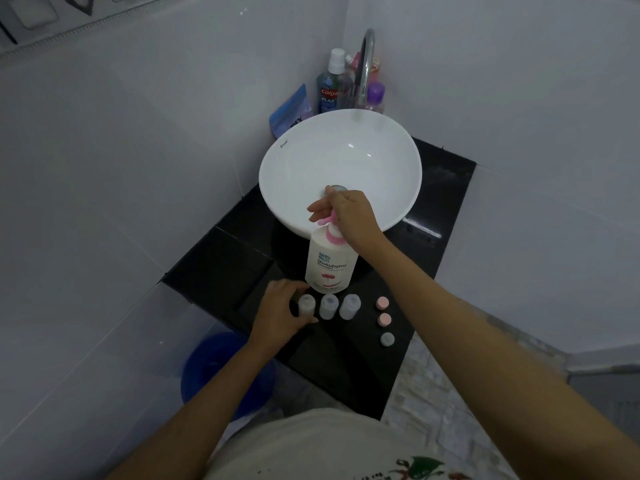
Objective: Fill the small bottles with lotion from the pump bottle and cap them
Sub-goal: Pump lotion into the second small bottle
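Status: early stage, by the look of it. All three small bottles stand uncapped; whether any holds lotion cannot be told through their cloudy walls. No cap is on. Filling and capping of all three appear outstanding.

Grips:
- Right hand (pixel 349 211): grip closed over the pink pump head of the pump bottle (pixel 330 263), fingers wrapped on top, nozzle poking out to its left.
- Left hand (pixel 282 311): grip curled around the leftmost small bottle (pixel 307 304), thumb and fingers on either side; it seems to be holding it, though how firmly cannot be told.

Count:
- Pump bottle: one, white, upright on the black surface (pixel 214 268), directly under the right grip and just beyond the left grip.
- Small bottles: three in a row; one in the left grip, the middle bottle (pixel 328 306) just right of it, the third bottle (pixel 349 306) next along.
- Caps: three, loose, well right of the left grip: pink cap (pixel 382 303), second pink cap (pixel 384 320), grey cap (pixel 387 339).
- Basin (pixel 277 168): one, beyond the right grip.
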A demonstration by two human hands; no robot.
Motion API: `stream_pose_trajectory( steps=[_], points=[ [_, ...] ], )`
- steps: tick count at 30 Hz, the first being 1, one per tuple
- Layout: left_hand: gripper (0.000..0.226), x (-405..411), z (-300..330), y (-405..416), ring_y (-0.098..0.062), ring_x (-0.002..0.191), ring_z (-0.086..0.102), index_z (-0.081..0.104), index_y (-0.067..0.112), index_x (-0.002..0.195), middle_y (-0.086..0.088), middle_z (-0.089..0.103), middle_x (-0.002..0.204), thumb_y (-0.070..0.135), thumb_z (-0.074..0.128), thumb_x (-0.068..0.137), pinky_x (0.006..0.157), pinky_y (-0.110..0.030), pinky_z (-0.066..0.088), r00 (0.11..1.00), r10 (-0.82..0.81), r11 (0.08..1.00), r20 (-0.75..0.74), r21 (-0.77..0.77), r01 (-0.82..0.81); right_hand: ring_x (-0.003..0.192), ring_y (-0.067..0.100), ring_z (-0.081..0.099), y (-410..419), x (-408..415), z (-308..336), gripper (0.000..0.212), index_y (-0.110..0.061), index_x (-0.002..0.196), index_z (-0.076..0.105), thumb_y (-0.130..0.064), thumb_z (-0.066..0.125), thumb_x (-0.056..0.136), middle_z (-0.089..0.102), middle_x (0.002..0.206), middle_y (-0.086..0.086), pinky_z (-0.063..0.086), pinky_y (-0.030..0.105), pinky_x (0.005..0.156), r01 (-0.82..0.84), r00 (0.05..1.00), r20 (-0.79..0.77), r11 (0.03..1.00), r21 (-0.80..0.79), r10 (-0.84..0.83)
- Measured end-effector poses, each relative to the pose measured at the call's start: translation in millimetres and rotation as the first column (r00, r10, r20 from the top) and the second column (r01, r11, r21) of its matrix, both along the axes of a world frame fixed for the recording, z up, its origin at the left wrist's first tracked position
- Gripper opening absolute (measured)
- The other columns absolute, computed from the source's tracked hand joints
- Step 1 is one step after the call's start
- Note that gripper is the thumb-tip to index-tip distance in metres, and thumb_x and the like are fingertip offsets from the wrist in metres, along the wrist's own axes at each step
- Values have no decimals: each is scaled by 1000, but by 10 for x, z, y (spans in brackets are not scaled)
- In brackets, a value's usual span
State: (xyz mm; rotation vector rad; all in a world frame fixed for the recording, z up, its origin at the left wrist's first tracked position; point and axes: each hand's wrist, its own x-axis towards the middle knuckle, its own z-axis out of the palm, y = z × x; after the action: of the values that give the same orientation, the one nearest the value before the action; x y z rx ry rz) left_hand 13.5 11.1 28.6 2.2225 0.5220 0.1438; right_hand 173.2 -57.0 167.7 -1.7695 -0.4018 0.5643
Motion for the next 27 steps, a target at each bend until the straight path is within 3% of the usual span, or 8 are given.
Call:
stream_pose_trajectory(
  steps=[2,6,13,19,24,27],
  points=[
    [63,35,65,-34,-10,108,44,60,23,112,8,58,109,41,84,57,92,-27,34,997,-60,986,39,160,53,62,17,62,3,1,-1,46,8,87,70,-19,36,100,66,66,10,49,40,89,4,1000,-3,1000,2,-4],
    [67,133,90,-104,-15,108,49,61,25,112,8,63,110,60,75,56,92,-30,28,987,-158,900,-18,409,151,63,18,63,11,6,-14,46,6,84,71,-20,36,99,66,67,9,50,43,92,5,1000,0,1000,-8,-5],
    [44,208,43,-201,-16,98,51,67,29,97,9,64,96,59,66,66,88,-32,24,993,-109,859,-42,498,115,62,19,63,12,4,-7,46,7,84,71,-19,36,100,66,66,9,51,43,90,7,1000,5,1000,-7,-7],
    [31,183,152,-238,-13,94,54,64,26,89,11,64,92,46,70,67,90,-27,26,995,-74,927,68,373,44,61,16,62,0,-3,-5,46,8,86,70,-19,36,100,66,66,9,50,39,88,8,1000,-3,1000,-10,-8],
    [30,92,552,-152,-8,88,57,55,25,86,11,61,86,34,76,66,84,-31,48,975,109,994,195,-27,-105,68,20,63,-15,16,35,43,7,89,70,-20,39,99,67,73,12,49,38,88,-35,998,-49,999,-6,34],
    [28,87,843,-45,-5,90,59,54,24,87,10,62,89,26,75,69,80,-24,50,952,172,979,253,-153,-136,73,24,62,-43,22,120,36,7,93,69,-19,44,97,67,78,15,54,29,73,-73,992,-102,996,56,78]
  ],
)
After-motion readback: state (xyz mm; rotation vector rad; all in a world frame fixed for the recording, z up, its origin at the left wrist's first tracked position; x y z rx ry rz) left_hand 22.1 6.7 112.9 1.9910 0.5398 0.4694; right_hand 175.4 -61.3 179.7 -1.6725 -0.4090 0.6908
